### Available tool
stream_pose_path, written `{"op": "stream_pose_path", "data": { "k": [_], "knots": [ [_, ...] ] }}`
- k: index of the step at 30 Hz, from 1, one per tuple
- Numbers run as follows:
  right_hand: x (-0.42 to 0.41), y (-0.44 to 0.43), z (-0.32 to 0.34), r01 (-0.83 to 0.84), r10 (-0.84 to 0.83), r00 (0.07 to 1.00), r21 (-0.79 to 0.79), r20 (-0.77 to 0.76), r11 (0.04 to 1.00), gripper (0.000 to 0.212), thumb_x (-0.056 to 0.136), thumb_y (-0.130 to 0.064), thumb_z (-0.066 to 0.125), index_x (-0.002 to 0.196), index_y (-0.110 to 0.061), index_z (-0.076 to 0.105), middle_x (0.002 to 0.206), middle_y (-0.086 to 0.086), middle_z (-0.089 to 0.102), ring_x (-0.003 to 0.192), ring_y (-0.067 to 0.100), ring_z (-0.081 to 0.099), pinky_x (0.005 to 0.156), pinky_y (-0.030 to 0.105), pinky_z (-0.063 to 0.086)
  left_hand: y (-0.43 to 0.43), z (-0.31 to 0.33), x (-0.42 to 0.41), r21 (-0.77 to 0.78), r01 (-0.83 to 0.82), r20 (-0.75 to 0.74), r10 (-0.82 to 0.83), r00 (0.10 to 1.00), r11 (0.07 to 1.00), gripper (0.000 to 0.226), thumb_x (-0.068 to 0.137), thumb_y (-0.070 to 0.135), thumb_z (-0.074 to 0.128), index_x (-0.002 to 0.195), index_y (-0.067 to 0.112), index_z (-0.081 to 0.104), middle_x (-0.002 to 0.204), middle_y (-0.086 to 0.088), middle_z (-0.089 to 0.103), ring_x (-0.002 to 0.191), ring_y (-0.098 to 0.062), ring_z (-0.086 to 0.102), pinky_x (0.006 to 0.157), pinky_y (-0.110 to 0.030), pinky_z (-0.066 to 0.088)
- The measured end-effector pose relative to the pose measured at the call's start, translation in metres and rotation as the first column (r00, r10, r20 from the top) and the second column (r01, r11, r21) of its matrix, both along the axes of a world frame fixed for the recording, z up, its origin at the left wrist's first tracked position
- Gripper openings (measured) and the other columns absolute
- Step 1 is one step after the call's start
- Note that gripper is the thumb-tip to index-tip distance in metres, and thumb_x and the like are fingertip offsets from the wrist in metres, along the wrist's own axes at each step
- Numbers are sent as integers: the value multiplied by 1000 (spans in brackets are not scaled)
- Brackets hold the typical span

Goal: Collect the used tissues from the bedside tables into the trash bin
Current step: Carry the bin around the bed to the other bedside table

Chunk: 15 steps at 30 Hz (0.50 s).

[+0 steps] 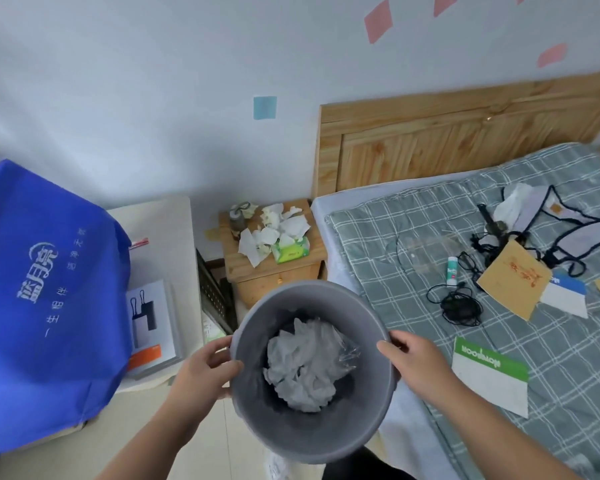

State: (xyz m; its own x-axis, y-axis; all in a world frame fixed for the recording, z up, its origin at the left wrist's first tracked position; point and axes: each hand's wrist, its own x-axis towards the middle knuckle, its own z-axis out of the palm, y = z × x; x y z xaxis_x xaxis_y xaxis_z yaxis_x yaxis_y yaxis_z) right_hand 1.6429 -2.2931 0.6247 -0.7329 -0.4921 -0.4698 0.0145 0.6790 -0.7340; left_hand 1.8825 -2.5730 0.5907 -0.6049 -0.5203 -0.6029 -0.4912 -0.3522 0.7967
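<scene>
I hold a grey round trash bin (312, 434) in front of me, with crumpled white tissues and clear plastic (305, 365) inside it. My left hand (207, 367) grips its left rim and my right hand (413, 362) grips its right rim. Beyond the bin stands a small wooden bedside table (274, 271) against the wall. On its top lie several crumpled white used tissues (278, 230), a green tissue pack (290, 251) and a small dark jar (238, 221).
A bed with a grey checked cover (499, 341) lies to the right, strewn with cables, glasses, envelopes, cards and a white garment. Left is a white cabinet (167, 237) carrying a big blue bag (49, 278) and boxes. A dark rack (215, 296) leans beside the table.
</scene>
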Motion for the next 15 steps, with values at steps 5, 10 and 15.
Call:
{"op": "stream_pose_path", "data": {
  "k": [5, 10, 15],
  "knots": [
    [-62, -47, -34, -39, 38, 997, 8, 63, 999, 22, 98, -29, 63, 85, -42, 76, 77, -7, 78, 61, 13, 71, 50, 18, 51, -29, -25, -49, -1, -57, 85, 57, 995, 998, 49, 85, 4, 70, 126, 31, 70, 110, 0, 84, 93, -22, 82, 69, -36, 66],
    [-123, -96, -83, -121, 116, 982, 26, 147, 992, 16, 96, -33, 62, 93, -43, 75, 83, -4, 79, 72, 18, 74, 60, 27, 58, -64, -60, -92, -3, -114, 179, 113, 977, 993, 52, 85, 2, 70, 126, 33, 71, 110, 0, 85, 91, -19, 82, 67, -35, 64],
    [-173, -141, -136, -185, 172, 969, 58, 179, 981, 15, 94, -34, 63, 95, -28, 76, 87, 10, 77, 79, 29, 73, 72, 45, 58, -91, -101, -126, -16, -178, 222, 177, 959, 984, 50, 80, 16, 76, 112, 55, 74, 112, 7, 84, 96, -21, 81, 84, -48, 65]
  ]
}}
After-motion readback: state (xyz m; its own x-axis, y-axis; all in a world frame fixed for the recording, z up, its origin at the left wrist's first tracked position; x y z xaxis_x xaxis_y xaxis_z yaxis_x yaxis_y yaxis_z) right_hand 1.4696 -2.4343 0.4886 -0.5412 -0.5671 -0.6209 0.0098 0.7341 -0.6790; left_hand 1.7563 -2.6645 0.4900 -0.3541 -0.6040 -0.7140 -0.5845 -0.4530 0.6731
